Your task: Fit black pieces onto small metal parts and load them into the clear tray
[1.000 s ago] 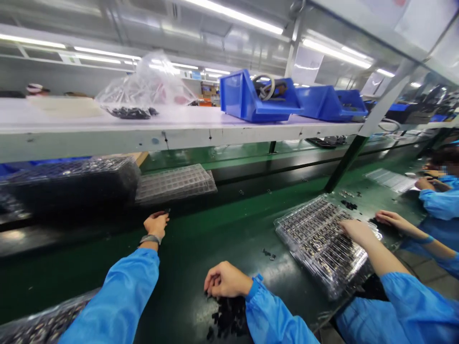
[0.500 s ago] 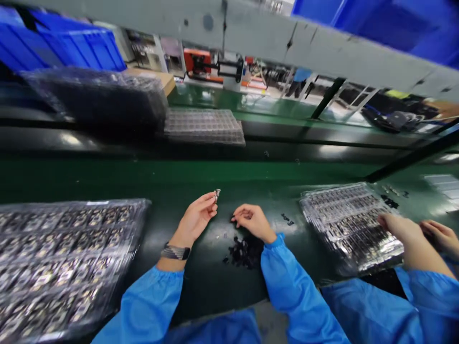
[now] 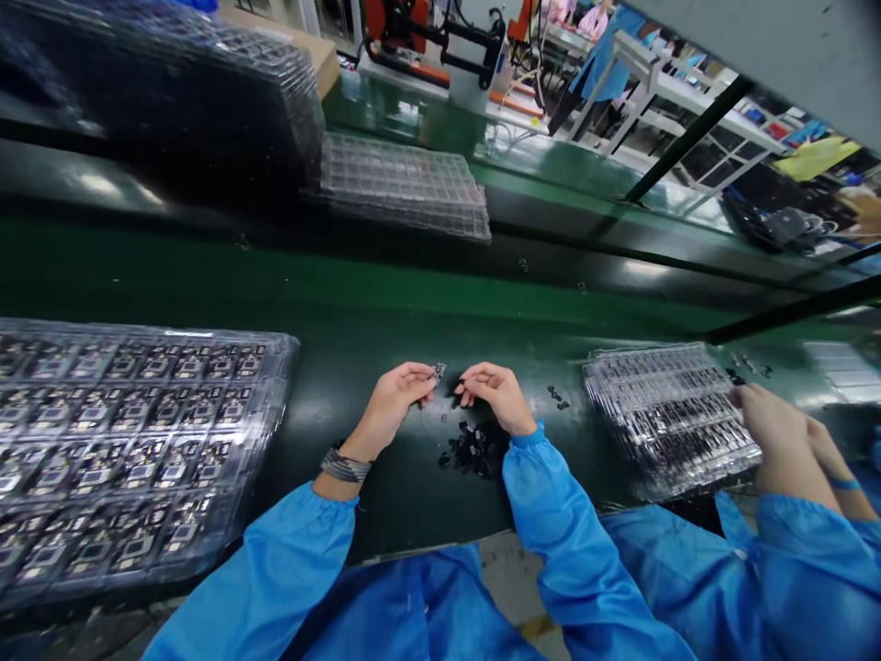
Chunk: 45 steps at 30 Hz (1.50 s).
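Between thumb and fingers, my left hand (image 3: 399,397) pinches a small circuit board (image 3: 439,371) with silvery parts on it. My right hand (image 3: 496,393) is beside it, fingertips pinched on a small black piece (image 3: 462,381), too small to name. A narrow gap parts the two hands. Below them, near my right wrist, a loose pile of small black pieces (image 3: 474,450) lies on the dark green bench (image 3: 385,514). To my left is a clear plastic tray (image 3: 293,353) whose pockets hold rows of small circuit boards (image 3: 138,464).
On the right, a co-worker's hands (image 3: 785,431) are at another stack of filled clear trays (image 3: 674,418). A few black pieces (image 3: 557,397) lie between us. Clear trays (image 3: 406,179) sit on the ledge ahead, beside a tall tray stack (image 3: 206,101). A dark green post (image 3: 688,142) rises at back right.
My right hand has come up and closer to the board in my left hand. The camera view has tilted downward. The co-worker's hands have drawn closer together.
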{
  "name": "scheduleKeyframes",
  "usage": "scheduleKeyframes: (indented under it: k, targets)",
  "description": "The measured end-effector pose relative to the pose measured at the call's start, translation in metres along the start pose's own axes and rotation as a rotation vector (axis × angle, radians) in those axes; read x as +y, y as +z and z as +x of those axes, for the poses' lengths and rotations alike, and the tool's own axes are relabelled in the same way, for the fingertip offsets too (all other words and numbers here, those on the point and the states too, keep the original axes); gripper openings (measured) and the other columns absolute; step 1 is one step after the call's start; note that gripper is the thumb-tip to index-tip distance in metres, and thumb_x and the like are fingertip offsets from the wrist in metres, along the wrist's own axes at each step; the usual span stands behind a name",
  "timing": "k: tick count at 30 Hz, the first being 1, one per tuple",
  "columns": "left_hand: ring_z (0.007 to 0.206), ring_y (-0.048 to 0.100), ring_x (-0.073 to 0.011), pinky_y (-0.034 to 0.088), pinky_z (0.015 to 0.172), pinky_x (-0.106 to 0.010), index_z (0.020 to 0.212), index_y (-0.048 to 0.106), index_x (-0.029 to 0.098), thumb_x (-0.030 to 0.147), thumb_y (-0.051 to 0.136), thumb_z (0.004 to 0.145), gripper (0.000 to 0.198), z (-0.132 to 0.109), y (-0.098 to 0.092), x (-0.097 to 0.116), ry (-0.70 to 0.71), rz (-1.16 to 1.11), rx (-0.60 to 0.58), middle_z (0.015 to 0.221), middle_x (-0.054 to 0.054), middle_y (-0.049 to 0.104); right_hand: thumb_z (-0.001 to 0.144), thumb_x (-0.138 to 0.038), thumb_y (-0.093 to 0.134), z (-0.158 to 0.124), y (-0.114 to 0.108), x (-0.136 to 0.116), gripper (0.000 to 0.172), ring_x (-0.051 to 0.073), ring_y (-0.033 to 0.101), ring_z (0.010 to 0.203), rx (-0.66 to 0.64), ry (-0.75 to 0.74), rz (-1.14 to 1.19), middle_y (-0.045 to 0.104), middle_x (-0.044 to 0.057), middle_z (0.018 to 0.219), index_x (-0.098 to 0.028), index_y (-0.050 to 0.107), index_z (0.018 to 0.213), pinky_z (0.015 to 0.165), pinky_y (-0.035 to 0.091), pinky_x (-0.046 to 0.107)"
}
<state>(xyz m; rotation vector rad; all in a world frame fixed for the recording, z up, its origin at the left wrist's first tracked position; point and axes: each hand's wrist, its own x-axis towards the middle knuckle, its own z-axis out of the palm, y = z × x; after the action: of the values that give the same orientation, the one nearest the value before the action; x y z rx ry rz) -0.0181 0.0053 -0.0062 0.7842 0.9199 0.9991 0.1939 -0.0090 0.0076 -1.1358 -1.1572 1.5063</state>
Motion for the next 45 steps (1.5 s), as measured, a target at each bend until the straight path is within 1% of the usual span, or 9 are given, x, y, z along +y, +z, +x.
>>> scheduleKeyframes:
  k: [4, 9, 12, 15, 20, 29, 34, 42, 45]
  targets:
    - [0.062, 0.060, -0.0136, 0.046, 0.057, -0.025, 0.093, 0.070, 0.015, 0.034, 0.089, 0.068, 0.036, -0.004, 0.002, -0.002, 0.002, 0.014, 0.008, 0.071, -0.002, 0.067, 0.082, -0.036, 0.083, -0.001, 0.001, 0.002, 0.025, 0.016, 0.071, 0.061, 0.004, 0.004, 0.020, 0.080, 0.006, 0.082, -0.019, 0.066, 0.089, 0.060, 0.053, 0.027]
    - [0.063, 0.060, -0.0129, 0.047, 0.057, -0.024, 0.091, 0.070, 0.016, 0.036, 0.088, 0.070, 0.035, -0.011, 0.011, -0.004, 0.008, 0.094, -0.011, 0.077, -0.002, 0.068, 0.084, -0.037, 0.080, -0.001, 0.001, 0.001, 0.027, 0.015, 0.069, 0.055, 0.065, -0.047, -0.011, 0.079, 0.003, 0.081, -0.020, 0.069, 0.102, 0.061, 0.054, 0.029]
    - [0.065, 0.061, -0.0137, 0.047, 0.058, -0.024, 0.089, 0.069, 0.016, 0.034, 0.087, 0.072, 0.031, -0.015, 0.016, -0.005, 0.023, 0.124, -0.006, 0.076, -0.002, 0.068, 0.085, -0.040, 0.078, -0.001, 0.001, -0.001, 0.024, 0.014, 0.068, 0.054, 0.076, -0.049, -0.048, 0.078, 0.002, 0.080, -0.020, 0.071, 0.096, 0.060, 0.054, 0.029]
    - [0.067, 0.063, -0.0145, 0.048, 0.059, -0.024, 0.089, 0.069, 0.016, 0.034, 0.087, 0.072, 0.031, -0.017, 0.020, -0.006, 0.028, 0.110, 0.008, 0.078, -0.003, 0.068, 0.084, -0.043, 0.080, -0.002, 0.002, -0.002, 0.028, 0.015, 0.069, 0.056, 0.062, -0.010, -0.072, 0.079, 0.003, 0.081, -0.020, 0.068, 0.096, 0.062, 0.055, 0.030]
    - [0.067, 0.063, -0.0152, 0.047, 0.057, -0.024, 0.089, 0.068, 0.016, 0.032, 0.087, 0.072, 0.030, -0.016, 0.020, -0.004, 0.028, 0.085, 0.029, 0.077, -0.003, 0.068, 0.084, -0.048, 0.080, -0.004, 0.004, -0.001, 0.036, 0.018, 0.072, 0.062, 0.029, 0.011, -0.106, 0.080, 0.004, 0.084, -0.021, 0.064, 0.101, 0.066, 0.056, 0.032]
    - [0.064, 0.060, -0.0140, 0.046, 0.054, -0.024, 0.089, 0.068, 0.015, 0.033, 0.085, 0.073, 0.030, -0.014, 0.022, -0.006, 0.008, 0.121, 0.057, 0.074, -0.002, 0.066, 0.087, -0.048, 0.078, -0.008, 0.006, -0.003, 0.036, 0.021, 0.078, 0.079, 0.033, -0.021, -0.194, 0.079, 0.005, 0.086, -0.021, 0.061, 0.104, 0.076, 0.060, 0.035]
    - [0.066, 0.062, -0.0147, 0.049, 0.059, -0.025, 0.088, 0.068, 0.016, 0.031, 0.087, 0.072, 0.029, -0.014, 0.025, -0.008, 0.043, 0.127, 0.055, 0.075, -0.003, 0.068, 0.088, -0.046, 0.077, -0.009, 0.009, -0.002, 0.034, 0.022, 0.078, 0.079, 0.038, -0.033, -0.275, 0.076, 0.002, 0.080, -0.022, 0.059, 0.104, 0.079, 0.060, 0.036]
    - [0.068, 0.062, -0.0154, 0.048, 0.062, -0.026, 0.087, 0.070, 0.016, 0.032, 0.086, 0.072, 0.028, -0.015, 0.024, -0.007, 0.066, 0.150, 0.049, 0.076, -0.003, 0.068, 0.089, -0.047, 0.075, -0.008, 0.009, -0.001, 0.037, 0.020, 0.076, 0.074, 0.029, -0.031, -0.258, 0.077, 0.001, 0.079, -0.024, 0.053, 0.108, 0.077, 0.059, 0.035]
    - [0.067, 0.061, -0.0149, 0.047, 0.062, -0.026, 0.085, 0.069, 0.016, 0.029, 0.086, 0.071, 0.026, -0.014, 0.025, -0.007, 0.084, 0.168, 0.077, 0.075, -0.003, 0.068, 0.090, -0.048, 0.073, -0.009, 0.009, -0.003, 0.037, 0.020, 0.075, 0.073, 0.025, -0.041, -0.281, 0.076, 0.001, 0.079, -0.024, 0.052, 0.108, 0.077, 0.058, 0.035]
